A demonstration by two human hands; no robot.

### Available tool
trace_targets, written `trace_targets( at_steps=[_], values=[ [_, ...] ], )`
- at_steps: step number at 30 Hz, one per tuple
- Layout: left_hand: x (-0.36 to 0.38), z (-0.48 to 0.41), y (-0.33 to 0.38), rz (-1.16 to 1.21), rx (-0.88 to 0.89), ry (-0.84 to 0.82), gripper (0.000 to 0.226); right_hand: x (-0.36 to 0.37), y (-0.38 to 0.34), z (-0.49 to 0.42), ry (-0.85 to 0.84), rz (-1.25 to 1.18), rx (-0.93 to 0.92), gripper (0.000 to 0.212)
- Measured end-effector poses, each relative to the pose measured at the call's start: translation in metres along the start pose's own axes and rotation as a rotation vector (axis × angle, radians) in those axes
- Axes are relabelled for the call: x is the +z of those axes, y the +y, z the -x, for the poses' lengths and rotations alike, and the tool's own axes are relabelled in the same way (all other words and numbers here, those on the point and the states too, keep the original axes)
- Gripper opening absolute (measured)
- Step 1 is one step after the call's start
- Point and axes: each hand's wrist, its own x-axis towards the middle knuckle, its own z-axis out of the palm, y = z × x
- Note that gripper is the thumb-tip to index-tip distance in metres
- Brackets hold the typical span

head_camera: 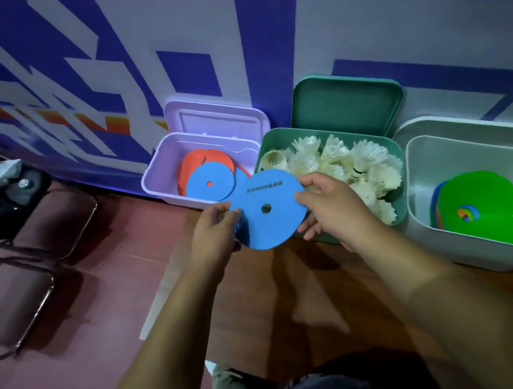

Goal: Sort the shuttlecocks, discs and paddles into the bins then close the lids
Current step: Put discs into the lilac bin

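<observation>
Pinching the blue disc (266, 209) at opposite edges, the left hand (217, 230) and the right hand (329, 205) hold it in the air just in front of the lilac bin (167, 199), where other flat discs (209, 183) already lie. Each grip is clenched on the disc's rim. The disc looks thin and light, likely a little bendy like foam or rubber, and not fragile. The rim is the natural place to hold it. One hand should be enough to lay it flat in the bin.
</observation>
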Motion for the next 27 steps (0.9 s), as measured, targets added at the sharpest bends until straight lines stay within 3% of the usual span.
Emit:
trace_targets(
  at_steps=[7,13,17,27],
  values=[
    [-0.127,-0.089,0.017,-0.021,-0.025,-0.059,0.017,0.116,-0.056,-0.067,0.191,-0.16,0.026,0.018],
    [-0.195,-0.135,0.034,-0.079,-0.026,-0.019,0.011,0.168,-0.075,-0.112,0.103,-0.064,0.225,0.011],
    [-0.199,-0.147,0.034,-0.114,-0.058,-0.035,0.014,0.177,-0.063,-0.12,0.112,-0.041,0.251,0.019],
    [-0.154,-0.158,0.061,-0.221,-0.003,-0.042,0.012,0.166,-0.055,-0.139,0.004,-0.132,0.207,0.01]
  ],
)
